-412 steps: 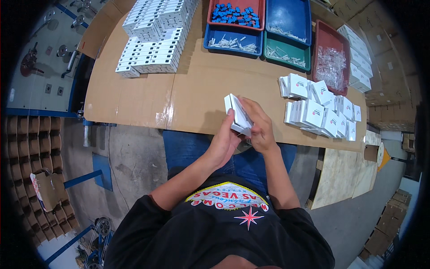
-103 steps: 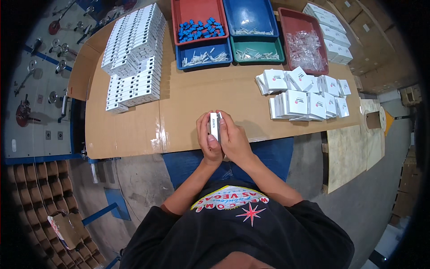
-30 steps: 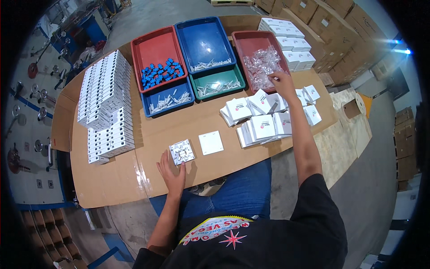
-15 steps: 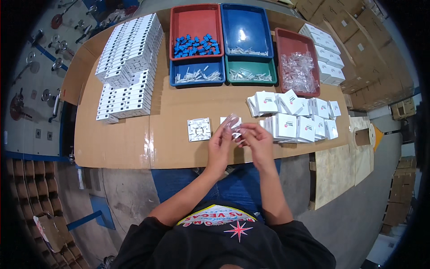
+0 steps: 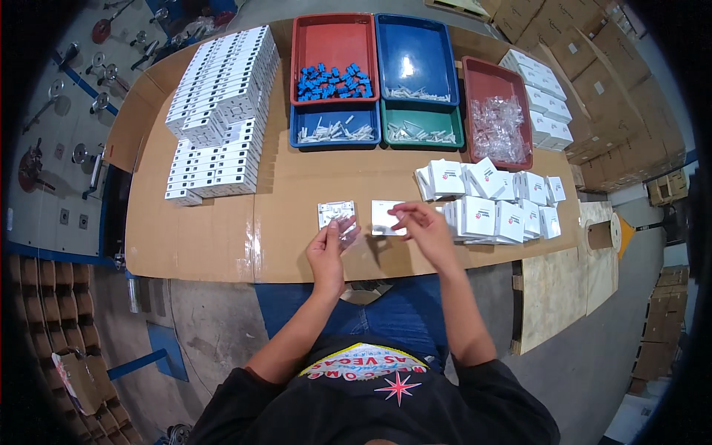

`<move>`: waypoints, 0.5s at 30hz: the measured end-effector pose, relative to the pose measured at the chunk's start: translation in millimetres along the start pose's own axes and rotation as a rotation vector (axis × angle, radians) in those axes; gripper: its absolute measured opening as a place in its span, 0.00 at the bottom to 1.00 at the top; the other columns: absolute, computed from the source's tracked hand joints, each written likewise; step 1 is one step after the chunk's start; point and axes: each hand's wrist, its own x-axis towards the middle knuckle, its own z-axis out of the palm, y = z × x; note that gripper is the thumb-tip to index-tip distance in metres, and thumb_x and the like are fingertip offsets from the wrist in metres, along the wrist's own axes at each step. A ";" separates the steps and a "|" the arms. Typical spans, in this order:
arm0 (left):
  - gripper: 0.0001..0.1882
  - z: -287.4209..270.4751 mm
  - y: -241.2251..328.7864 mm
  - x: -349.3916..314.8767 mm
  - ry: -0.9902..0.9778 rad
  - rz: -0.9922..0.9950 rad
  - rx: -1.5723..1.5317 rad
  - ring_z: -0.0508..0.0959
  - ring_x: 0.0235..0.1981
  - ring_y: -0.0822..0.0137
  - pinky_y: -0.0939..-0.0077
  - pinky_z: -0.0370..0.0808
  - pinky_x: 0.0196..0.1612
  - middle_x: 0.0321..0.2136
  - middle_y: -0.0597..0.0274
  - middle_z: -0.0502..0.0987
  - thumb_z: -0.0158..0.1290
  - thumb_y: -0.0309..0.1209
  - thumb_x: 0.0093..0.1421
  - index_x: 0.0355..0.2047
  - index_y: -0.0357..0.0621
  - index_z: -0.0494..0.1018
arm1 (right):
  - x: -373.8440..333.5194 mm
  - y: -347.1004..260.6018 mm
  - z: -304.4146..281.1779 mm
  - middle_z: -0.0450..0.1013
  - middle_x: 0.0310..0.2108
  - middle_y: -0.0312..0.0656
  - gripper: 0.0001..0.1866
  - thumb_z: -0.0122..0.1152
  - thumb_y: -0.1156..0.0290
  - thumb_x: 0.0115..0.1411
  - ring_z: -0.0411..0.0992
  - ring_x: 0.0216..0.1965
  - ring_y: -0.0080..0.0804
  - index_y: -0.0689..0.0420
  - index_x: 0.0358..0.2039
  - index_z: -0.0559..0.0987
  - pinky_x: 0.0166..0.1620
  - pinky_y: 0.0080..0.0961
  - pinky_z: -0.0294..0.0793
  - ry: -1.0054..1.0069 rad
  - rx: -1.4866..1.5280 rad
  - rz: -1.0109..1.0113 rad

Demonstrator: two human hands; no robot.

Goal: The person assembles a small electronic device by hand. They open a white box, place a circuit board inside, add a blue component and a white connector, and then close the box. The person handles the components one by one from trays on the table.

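Note:
My left hand (image 5: 326, 254) is closed on a small clear plastic bag (image 5: 349, 233), held just over the near edge of a white square plate with a cut-out frame pattern (image 5: 336, 210). The hand and bag cover the lower part of that plate. To the right, a plain white square plate (image 5: 384, 220) lies flat on the cardboard. My right hand (image 5: 427, 231) is over its right edge, fingers bent and apart, with nothing visible between them. Whether its fingertips touch the plate I cannot tell.
Stacked white frames (image 5: 222, 96) stand at the left. Behind are a red tray of blue parts (image 5: 334, 44), blue (image 5: 411, 52) and green (image 5: 386, 141) trays of white pieces, and a red tray of clear bags (image 5: 482, 74). White packets (image 5: 476, 215) lie right of my hand.
Both hands were together at the plastic bag. They have parted: the left carried the bag leftward to the patterned plate, and the right let go and stays above the plain plate.

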 end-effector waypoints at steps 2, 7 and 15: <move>0.20 -18.3 0.9 0.4 0.002 -0.056 0.036 0.84 0.45 0.60 0.68 0.82 0.49 0.50 0.48 0.81 0.48 0.39 0.75 0.51 0.30 0.75 | 20.6 -17.3 -16.5 0.81 0.37 0.40 0.13 0.62 0.67 0.69 0.80 0.35 0.24 0.63 0.48 0.80 0.35 0.18 0.77 -0.008 -0.151 -0.096; 0.17 -40.1 -3.3 -5.0 -0.002 -0.149 0.061 0.84 0.41 0.62 0.70 0.84 0.42 0.46 0.52 0.82 0.50 0.36 0.74 0.51 0.33 0.75 | 109.1 -53.9 -60.1 0.81 0.33 0.42 0.12 0.63 0.69 0.65 0.80 0.32 0.25 0.65 0.44 0.81 0.32 0.22 0.76 0.116 -0.437 -0.327; 0.09 -43.6 -6.0 -17.3 -0.002 -0.016 0.185 0.81 0.33 0.69 0.71 0.85 0.35 0.39 0.57 0.80 0.59 0.23 0.66 0.45 0.37 0.73 | 269.6 -67.7 -111.8 0.82 0.36 0.52 0.11 0.60 0.69 0.60 0.80 0.41 0.52 0.55 0.40 0.85 0.47 0.43 0.79 0.474 -1.103 -0.400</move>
